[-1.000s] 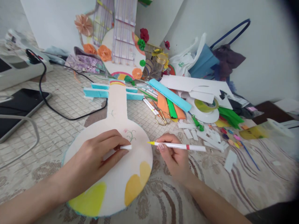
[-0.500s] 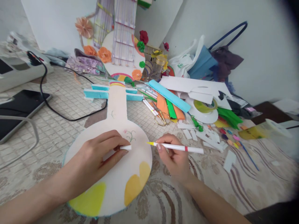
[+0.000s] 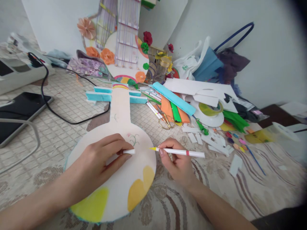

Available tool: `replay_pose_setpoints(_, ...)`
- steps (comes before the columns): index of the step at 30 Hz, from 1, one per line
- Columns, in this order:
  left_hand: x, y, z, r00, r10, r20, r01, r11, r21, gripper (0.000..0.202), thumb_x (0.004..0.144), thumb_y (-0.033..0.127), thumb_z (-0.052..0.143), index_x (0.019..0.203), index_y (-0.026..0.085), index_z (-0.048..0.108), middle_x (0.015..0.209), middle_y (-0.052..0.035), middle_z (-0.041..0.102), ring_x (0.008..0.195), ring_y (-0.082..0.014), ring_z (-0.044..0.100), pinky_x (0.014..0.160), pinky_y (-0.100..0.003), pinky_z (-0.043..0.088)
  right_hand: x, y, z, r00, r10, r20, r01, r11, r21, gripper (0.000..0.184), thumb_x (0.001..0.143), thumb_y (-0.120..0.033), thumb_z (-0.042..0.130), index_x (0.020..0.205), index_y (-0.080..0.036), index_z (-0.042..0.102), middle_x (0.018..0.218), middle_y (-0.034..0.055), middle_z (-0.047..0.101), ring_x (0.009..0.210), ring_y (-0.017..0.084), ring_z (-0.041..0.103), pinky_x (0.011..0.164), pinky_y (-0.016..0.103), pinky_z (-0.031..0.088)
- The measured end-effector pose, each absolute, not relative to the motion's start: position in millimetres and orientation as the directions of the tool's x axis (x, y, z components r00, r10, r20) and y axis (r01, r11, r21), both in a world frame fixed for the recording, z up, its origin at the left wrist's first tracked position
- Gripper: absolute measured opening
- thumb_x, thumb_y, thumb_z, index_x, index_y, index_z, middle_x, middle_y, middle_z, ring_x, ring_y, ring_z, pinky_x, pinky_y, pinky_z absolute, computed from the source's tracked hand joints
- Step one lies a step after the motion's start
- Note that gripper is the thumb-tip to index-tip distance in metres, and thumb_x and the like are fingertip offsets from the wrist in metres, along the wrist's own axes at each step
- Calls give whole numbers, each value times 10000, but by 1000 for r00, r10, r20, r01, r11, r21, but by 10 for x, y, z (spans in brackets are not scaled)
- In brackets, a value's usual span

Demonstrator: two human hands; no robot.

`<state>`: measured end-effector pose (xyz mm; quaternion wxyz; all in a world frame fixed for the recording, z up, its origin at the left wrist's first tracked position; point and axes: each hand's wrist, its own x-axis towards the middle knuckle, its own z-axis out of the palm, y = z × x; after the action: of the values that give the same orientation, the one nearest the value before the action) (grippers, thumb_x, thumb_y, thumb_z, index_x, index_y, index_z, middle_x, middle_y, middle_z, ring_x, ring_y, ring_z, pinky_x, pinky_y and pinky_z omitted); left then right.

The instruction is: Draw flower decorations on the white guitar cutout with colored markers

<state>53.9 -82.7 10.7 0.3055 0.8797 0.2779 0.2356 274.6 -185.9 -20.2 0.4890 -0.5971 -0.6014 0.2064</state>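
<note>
A flat white guitar-shaped cutout [image 3: 120,179] lies on the patterned cloth, with yellow patches near its lower edge and a small drawn flower [image 3: 133,138] near its middle. My left hand [image 3: 96,164] rests on the round body, fingers pinched on a small white pen cap [image 3: 129,151]. My right hand [image 3: 176,161] sits just right of the cutout and grips a white marker [image 3: 182,152] with a red band. Its yellow tip points left, right at the cutout's right edge.
A decorated guitar model [image 3: 126,48] with paper flowers leans on the wall behind. Scissors [image 3: 165,119], markers, coloured paper strips, a tape roll [image 3: 211,109] and paper scraps lie at right. A black cable [image 3: 57,111] and a dark tablet [image 3: 19,107] are at left.
My right hand has slid the marker left, bringing its yellow tip from off the cutout to its right edge. My left hand has stayed still.
</note>
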Motion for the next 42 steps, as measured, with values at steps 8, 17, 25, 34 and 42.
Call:
replay_pose_setpoints(8, 538, -837, 117, 729, 638, 250, 343, -656, 672, 204, 941, 293, 459, 953, 257, 660, 955, 8, 684, 816, -147, 633, 707, -241, 501, 2745, -1855, -195, 190, 917, 350, 514, 211, -831, 74, 907, -171, 545, 888, -224, 593, 760, -8, 601, 653, 128, 557, 586, 255, 452)
replay_pose_setpoints(17, 538, -827, 87, 728, 635, 259, 325, -651, 686, 191, 938, 311, 486, 950, 257, 669, 954, -1, 683, 819, -147, 635, 717, -252, 496, 2747, -1847, -195, 189, 920, 343, 544, 193, -817, 63, 903, -194, 546, 879, -214, 601, 762, 9, 621, 666, 146, 574, 589, 270, 471)
replay_pose_setpoints(25, 535, -832, 112, 732, 639, 238, 338, -643, 688, 191, 936, 311, 492, 959, 244, 669, 961, -10, 679, 822, -152, 635, 723, -266, 505, 2738, -1879, -206, 242, 892, 383, 468, 239, -851, 101, 909, -157, 551, 950, -243, 583, 798, 0, 617, 656, 135, 576, 544, 257, 440)
replay_pose_setpoints(34, 539, -839, 123, 723, 641, 258, 341, -655, 674, 200, 935, 281, 468, 955, 255, 666, 950, 26, 683, 807, -137, 639, 714, -221, 494, 2741, -1875, -169, 252, 893, 374, 374, 266, -888, 115, 931, -183, 548, 983, -262, 614, 826, 5, 613, 722, 149, 577, 614, 275, 465)
replay_pose_setpoints(42, 540, -832, 111, 740, 636, 218, 370, -656, 658, 231, 937, 330, 463, 969, 246, 675, 971, -7, 684, 821, -154, 639, 728, -255, 506, 2740, -1901, -177, 238, 902, 360, 307, 281, -909, 99, 949, -219, 540, 997, -255, 619, 792, -5, 610, 687, 126, 556, 604, 238, 458)
